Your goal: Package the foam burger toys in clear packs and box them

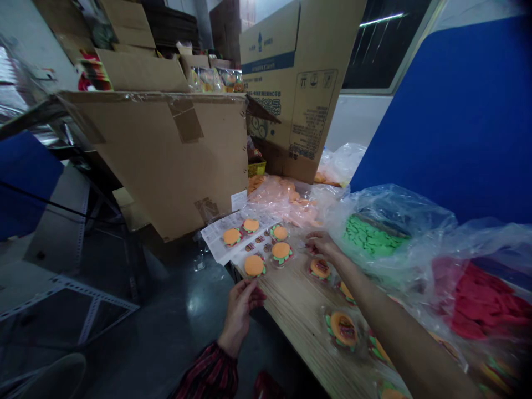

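Note:
My left hand (243, 302) pinches the near edge of a clear plastic tray (249, 244) that holds several orange burger-shaped gummies (254, 265) on green pieces. My right hand (322, 245) reaches across the wooden table (295, 310), fingers curled over something small beside the tray. An assembled gummy (320, 269) with a red layer lies just below that hand. More such gummies (343, 328) lie along my right forearm.
A large open cardboard box (166, 160) stands left of the tray, with more boxes (291, 83) behind it. Plastic bags of green pieces (372, 235), red pieces (482, 305) and orange pieces (286, 199) line the blue wall (457, 122). A metal rack (62, 288) stands on the floor.

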The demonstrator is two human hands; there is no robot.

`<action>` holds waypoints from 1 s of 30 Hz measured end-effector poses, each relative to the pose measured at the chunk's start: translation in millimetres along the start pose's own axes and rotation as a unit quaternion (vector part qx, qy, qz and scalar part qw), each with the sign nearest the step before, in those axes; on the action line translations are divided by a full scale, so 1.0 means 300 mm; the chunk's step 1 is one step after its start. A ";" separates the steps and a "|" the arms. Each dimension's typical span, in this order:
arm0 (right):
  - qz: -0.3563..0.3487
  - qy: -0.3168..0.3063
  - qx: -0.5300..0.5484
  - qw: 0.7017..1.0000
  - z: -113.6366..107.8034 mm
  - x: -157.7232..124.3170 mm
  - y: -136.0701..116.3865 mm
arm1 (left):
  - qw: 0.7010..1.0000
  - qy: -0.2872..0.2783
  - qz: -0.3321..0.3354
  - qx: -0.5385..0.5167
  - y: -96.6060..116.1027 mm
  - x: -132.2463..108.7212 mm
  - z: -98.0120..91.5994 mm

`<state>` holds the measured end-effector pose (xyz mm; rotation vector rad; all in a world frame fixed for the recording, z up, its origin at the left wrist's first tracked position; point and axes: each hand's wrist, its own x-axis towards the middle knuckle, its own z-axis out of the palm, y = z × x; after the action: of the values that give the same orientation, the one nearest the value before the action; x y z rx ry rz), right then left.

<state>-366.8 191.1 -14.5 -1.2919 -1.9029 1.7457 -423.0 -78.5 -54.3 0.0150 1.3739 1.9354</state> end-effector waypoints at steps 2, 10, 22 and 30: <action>-0.007 -0.003 0.024 1.000 -0.011 -0.012 -0.017 | 1.000 -0.007 -0.007 0.001 -0.003 -0.006 0.009; -0.030 -0.088 0.059 0.994 -0.090 -0.138 -0.066 | 0.976 -0.129 -0.146 -0.098 0.007 -0.032 0.104; -0.195 -0.052 -0.169 0.965 -0.236 -0.398 0.043 | 0.877 -0.310 -0.317 -0.184 -0.089 -0.203 0.286; -0.413 0.094 -0.362 0.830 -0.301 -0.695 0.105 | 0.871 -0.295 -0.336 -0.203 -0.157 -0.295 0.380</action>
<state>-170.7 95.4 56.2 -0.5445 -2.5314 0.4547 -286.0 -30.5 -9.6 -0.0619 0.4504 1.4044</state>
